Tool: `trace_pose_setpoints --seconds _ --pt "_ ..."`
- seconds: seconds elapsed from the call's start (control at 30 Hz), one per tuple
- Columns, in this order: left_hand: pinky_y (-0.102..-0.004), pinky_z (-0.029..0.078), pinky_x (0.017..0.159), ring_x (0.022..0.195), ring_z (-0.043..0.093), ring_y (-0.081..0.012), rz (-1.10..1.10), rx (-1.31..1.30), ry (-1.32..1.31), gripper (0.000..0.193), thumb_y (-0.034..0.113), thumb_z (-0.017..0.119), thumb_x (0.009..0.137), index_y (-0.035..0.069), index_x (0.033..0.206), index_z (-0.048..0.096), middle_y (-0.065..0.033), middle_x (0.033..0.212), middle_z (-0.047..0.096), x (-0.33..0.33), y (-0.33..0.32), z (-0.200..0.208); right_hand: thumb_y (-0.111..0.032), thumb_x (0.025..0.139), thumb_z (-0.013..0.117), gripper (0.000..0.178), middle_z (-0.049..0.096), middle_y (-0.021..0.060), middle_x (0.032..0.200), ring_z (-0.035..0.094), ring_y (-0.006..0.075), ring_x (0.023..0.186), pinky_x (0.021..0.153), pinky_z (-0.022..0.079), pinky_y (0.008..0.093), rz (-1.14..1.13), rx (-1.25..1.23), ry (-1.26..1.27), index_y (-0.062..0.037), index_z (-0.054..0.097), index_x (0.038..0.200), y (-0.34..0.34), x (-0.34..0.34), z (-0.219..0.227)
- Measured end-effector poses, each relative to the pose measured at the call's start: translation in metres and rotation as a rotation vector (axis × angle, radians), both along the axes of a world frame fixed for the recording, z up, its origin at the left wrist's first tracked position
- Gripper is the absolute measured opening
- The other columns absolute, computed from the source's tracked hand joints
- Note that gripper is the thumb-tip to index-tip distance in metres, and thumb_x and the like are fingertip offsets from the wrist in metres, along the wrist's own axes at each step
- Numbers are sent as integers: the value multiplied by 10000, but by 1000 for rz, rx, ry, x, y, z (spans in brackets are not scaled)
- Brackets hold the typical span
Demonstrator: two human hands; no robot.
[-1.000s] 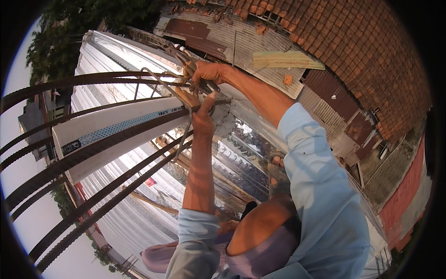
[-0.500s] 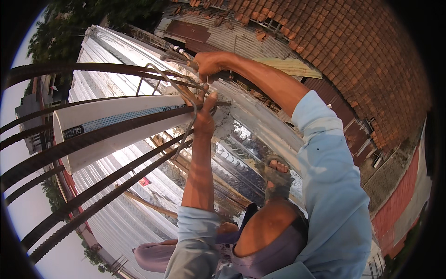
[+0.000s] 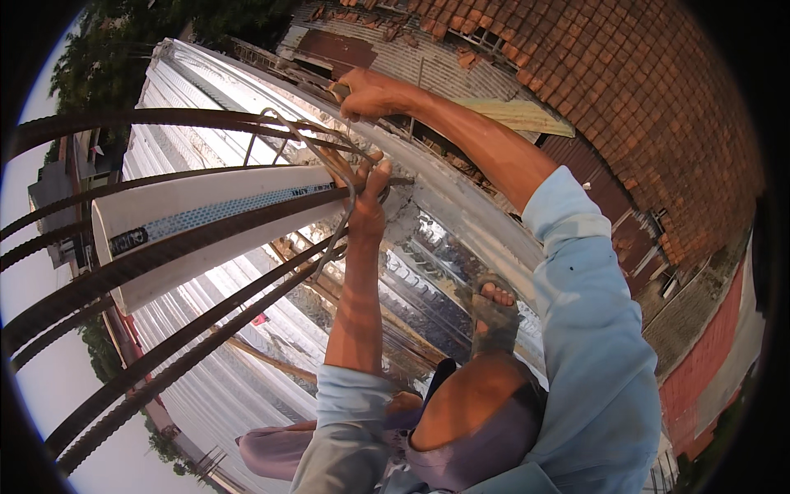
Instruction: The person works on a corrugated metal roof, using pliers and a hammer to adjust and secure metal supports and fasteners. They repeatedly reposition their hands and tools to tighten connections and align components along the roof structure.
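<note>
Several long ribbed steel bars (image 3: 164,253) rise from a rough concrete base toward the left, around a white plastic pipe (image 3: 206,189) with a blue printed stripe. A thin bent steel rod (image 3: 306,142) crosses the bars beside the pipe's lower end. My left hand (image 3: 372,198) is closed round this rod where it meets the bars, thumb raised. Farther off, apart from the bars, my right hand (image 3: 366,95) makes a fist. A short tan and dark end pokes out of it; what it belongs to is hidden by the fingers.
Shiny corrugated metal sheets (image 3: 206,90) lie under the bars. A concrete ledge (image 3: 481,222) runs beside my sandalled foot (image 3: 496,309). Beyond it, lower down, are rusty sheets and a tiled roof (image 3: 609,99). A pale yellow strip (image 3: 518,117) lies behind my right forearm.
My right hand has moved up and away from the bars and my left hand. The pale-and-dark thing that stuck out past its fingers shows less now. My left hand keeps its hold.
</note>
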State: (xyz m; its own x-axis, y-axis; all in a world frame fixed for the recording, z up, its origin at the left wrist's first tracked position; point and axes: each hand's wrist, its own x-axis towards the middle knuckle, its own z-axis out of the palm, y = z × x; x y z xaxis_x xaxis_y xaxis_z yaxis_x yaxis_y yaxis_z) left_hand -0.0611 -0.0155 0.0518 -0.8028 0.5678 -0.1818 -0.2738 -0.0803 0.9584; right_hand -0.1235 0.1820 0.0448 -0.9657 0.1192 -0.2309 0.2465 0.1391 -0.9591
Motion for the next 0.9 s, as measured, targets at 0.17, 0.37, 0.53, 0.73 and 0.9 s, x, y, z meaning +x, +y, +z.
trace_pose_setpoints --seconds 0.17,0.37,0.53,0.73,0.9 --pt "-346 417 973 1160 490 -207 16 22 -34 865 108 747 839 97 1524 218 -133 1238 514 2 2 2 -67 686 628 402 687 210 860 658 292 790 683 504 419 -28 204 153 63 672 1064 -10 -10 -9" --pt "-322 430 938 1127 506 -190 28 24 0 843 106 748 838 85 1509 238 -130 1227 538 -3 -5 -6 -93 665 714 320 629 130 759 578 231 713 611 447 401 172 226 141 70 633 929 -17 -23 1" --pt "-317 439 919 1079 528 -179 -6 21 -21 837 82 726 839 67 1507 222 -125 1189 570 1 5 -3 -115 727 687 263 613 154 744 580 227 714 623 450 396 113 62 49 55 631 919 2 -11 4" --pt "-302 444 892 1027 540 -162 44 22 15 858 51 702 819 62 1516 203 -116 1130 596 -5 -10 -10 -261 868 642 351 668 250 798 693 401 797 708 530 478 -669 678 216 62 568 983 -2 81 62" --pt "-363 465 916 1114 577 -228 -41 -29 63 1067 95 686 799 1 1572 -43 -115 1521 249 -10 -15 -21 -211 838 657 354 662 235 784 678 382 717 727 513 494 -645 320 -266 58 536 1034 -56 216 43"
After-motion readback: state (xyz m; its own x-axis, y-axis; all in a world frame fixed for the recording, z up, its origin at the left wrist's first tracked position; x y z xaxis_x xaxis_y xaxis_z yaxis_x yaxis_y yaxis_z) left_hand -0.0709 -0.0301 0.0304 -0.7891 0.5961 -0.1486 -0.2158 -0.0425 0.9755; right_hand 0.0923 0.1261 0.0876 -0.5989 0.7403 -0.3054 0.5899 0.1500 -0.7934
